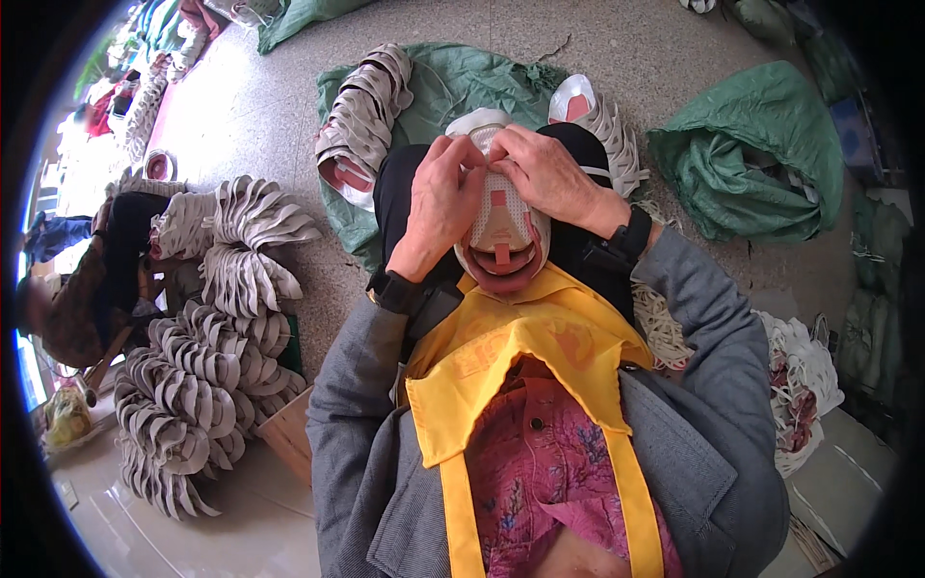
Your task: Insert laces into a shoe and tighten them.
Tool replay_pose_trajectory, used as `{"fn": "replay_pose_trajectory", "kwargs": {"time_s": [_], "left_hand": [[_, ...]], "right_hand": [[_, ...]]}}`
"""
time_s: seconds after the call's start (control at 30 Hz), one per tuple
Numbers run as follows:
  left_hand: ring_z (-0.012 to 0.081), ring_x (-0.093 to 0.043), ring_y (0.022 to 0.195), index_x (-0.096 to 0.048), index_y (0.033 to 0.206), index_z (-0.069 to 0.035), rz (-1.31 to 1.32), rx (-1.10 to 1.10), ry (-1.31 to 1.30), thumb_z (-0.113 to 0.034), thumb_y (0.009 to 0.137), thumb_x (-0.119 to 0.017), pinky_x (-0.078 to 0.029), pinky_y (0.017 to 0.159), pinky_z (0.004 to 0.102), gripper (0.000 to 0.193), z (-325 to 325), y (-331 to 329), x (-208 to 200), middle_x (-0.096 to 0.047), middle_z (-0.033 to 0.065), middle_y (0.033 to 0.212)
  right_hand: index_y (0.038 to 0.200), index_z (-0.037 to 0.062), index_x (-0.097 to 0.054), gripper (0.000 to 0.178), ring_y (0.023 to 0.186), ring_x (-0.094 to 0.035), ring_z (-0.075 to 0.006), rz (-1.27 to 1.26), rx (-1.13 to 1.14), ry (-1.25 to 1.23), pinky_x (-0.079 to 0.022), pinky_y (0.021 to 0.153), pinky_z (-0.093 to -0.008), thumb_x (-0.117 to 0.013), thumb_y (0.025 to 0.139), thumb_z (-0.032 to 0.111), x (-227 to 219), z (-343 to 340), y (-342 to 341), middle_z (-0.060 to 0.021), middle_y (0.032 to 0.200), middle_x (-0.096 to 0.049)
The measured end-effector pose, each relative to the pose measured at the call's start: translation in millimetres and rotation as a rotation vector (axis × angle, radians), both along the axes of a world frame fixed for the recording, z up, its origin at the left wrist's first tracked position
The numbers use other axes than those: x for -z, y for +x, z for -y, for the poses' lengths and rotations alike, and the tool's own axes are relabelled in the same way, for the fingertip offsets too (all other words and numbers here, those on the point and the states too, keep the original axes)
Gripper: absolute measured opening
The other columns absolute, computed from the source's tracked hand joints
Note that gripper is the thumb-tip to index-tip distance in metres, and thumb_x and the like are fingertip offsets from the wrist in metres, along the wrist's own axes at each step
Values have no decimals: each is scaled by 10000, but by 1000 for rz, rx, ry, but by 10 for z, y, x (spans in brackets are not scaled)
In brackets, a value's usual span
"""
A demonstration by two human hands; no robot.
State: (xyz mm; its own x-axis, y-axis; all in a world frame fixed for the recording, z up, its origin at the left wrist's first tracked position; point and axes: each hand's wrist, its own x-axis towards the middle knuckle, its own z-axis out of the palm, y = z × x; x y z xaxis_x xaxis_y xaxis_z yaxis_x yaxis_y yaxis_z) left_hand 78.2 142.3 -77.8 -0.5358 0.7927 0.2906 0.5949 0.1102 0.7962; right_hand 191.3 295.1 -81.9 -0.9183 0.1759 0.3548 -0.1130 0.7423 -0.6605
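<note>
A pale grey and white shoe upper (499, 220) with pink patches lies lengthwise over my lap, its reddish, open collar end towards me. My left hand (446, 197) is closed at its left side, fingers curled and thumb pressed in. From the right, my right hand (551, 176) bends over the upper with thumb and forefinger pinched. The fingertips of both hands nearly meet above its middle. Whether a lace or thread is between them is too small to tell. A yellow apron (525, 332) covers my lap below the upper.
Nested shoe uppers (361, 120) lie on a green sheet (448, 82) ahead, with another stack (607, 130) at right. A green sack (752, 149) stands far right. Many stacked uppers (193, 385) fill the left. White laces (663, 328) hang by my right side. Another person (120, 250) sits far left.
</note>
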Motion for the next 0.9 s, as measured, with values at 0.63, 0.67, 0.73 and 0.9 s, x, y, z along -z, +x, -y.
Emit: {"fn": "replay_pose_trajectory", "kwargs": {"time_s": [0.63, 0.67, 0.73, 0.9], "left_hand": [[61, -472, 708, -609, 926, -8, 266, -2, -380, -104, 942, -659, -410, 614, 262, 110, 945, -1197, -470, -570, -14, 756], [58, -469, 704, -615, 939, -10, 234, -29, -369, -78, 937, -662, -402, 610, 249, 83, 1121, -1274, -392, -572, -17, 744], [61, -476, 702, -619, 945, -12, 224, -13, -401, -58, 929, -664, -408, 613, 251, 67, 1327, -1260, -155, -583, -10, 752], [246, -592, 798, -578, 1012, -20, -209, -1, -239, -51, 820, -772, -503, 736, 364, 275, 996, -634, -249, -598, 98, 928]], "right_hand": [[943, -12, -652, 99, 735, -674, -317, 161, 91, 40, -518, 658, -400, -665, 880, 63, -366, -235, 443, -152, 832, -675], [931, -5, -650, 86, 756, -667, -349, 117, 114, 61, -520, 676, -422, -658, 874, 59, -369, -203, 472, -155, 841, -672], [922, 15, -657, 53, 780, -663, -374, 63, 139, 84, -527, 687, -446, -649, 888, 56, -363, -138, 507, -143, 880, -668], [951, 25, -665, 69, 785, -670, -356, 55, 160, 129, -541, 666, -421, -668, 901, 72, -323, -37, 554, -133, 879, -666]]}}
